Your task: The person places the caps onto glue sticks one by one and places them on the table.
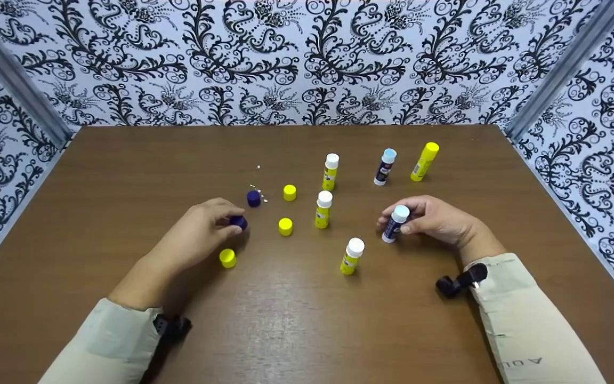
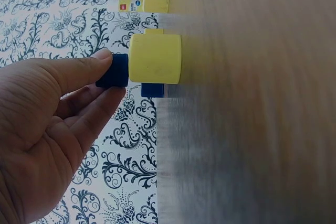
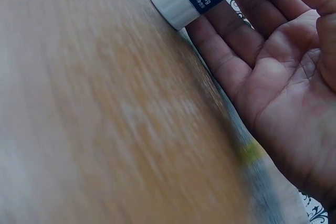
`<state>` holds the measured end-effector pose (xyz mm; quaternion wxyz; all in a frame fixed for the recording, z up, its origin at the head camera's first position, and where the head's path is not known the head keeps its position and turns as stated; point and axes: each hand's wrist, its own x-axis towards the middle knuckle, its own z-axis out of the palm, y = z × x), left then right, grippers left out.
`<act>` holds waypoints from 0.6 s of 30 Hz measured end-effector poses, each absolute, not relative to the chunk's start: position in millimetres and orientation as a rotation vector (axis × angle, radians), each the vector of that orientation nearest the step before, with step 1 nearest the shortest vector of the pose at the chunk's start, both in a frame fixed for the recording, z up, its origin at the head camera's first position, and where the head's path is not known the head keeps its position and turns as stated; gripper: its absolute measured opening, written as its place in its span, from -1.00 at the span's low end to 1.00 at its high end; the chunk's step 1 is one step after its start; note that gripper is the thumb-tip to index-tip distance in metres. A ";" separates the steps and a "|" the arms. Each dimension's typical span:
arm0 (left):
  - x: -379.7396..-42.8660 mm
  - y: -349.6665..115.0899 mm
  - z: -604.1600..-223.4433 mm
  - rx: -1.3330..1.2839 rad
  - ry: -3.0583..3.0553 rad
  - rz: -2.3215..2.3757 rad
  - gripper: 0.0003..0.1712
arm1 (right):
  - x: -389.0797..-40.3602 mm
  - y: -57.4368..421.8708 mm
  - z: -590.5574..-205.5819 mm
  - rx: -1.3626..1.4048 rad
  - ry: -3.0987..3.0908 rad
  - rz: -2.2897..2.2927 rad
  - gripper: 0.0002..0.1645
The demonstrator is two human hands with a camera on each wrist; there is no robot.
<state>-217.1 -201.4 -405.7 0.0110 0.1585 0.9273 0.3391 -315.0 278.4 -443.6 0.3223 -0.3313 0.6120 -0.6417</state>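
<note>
My left hand pinches a dark blue cap between thumb and fingers. In the left wrist view this cap appears beside a yellow cap. At the right, my right hand holds a dark blue glue stick upright, thumb on one side and fingers behind. Its pale top is uncapped. In the right wrist view, the glue stick's white base is close to the tabletop. Near the left hand stand a second dark blue cap and a yellow cap.
Two more yellow caps stand mid-table. Several uncapped yellow glue sticks stand right of them. Farther back are another uncapped blue glue stick and a capped yellow one. White crumbs lie on the wooden table; patterned walls enclose it.
</note>
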 end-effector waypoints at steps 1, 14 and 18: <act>-217.0 -201.2 -405.8 0.494 2.893 1.058 -0.58 | -314.8 278.2 -443.5 -0.874 1.605 -1.687 -0.49; -217.6 -200.0 -406.3 0.547 2.920 1.080 -0.61 | -314.1 275.5 -443.4 -0.896 1.600 -1.698 -0.50; -217.6 -199.8 -405.6 0.563 2.923 1.093 -0.61 | -314.3 274.9 -443.6 -0.908 1.605 -1.692 -0.51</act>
